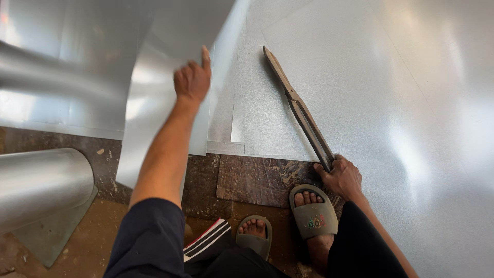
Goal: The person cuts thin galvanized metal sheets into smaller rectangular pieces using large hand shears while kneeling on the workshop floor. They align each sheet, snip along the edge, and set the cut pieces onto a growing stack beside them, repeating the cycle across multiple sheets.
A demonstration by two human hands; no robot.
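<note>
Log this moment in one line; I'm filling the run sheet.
left hand: lifting cut sheet | right hand: grip on shears | shears flat on floor sheet

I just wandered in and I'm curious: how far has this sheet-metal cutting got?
A cut strip already stands free of the big flat sheet; the left hand lifts it aside. The right hand grips the long shears, which lie on the sheet, closed as far as I can tell, so no cutting right now. Most of the sheet looks uncut.
</note>
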